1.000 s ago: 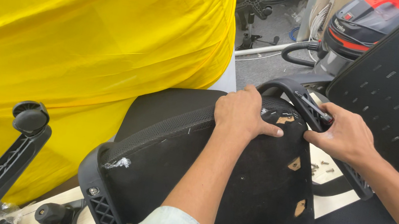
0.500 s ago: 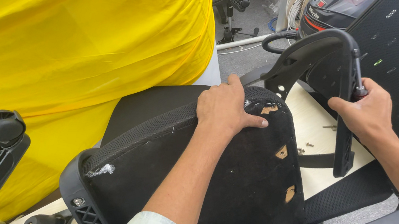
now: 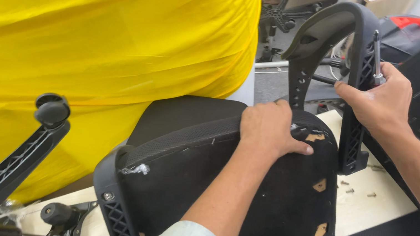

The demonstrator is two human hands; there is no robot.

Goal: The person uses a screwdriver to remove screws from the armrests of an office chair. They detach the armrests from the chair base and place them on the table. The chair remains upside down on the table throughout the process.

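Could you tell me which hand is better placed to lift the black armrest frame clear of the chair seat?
Right. The right hand already grips the armrest frame on its upright side, while the left hand lies flat on the upturned chair seat, steadying it.

A single head-worn camera looks steeply down and forward over the person's own forearms, close enough that the upturned seat (image 3: pixel 242 196), both hands and the armrest (image 3: pixel 337 59) fill the lower and right frame, with yellow cloth (image 3: pixel 90 60) across the left.
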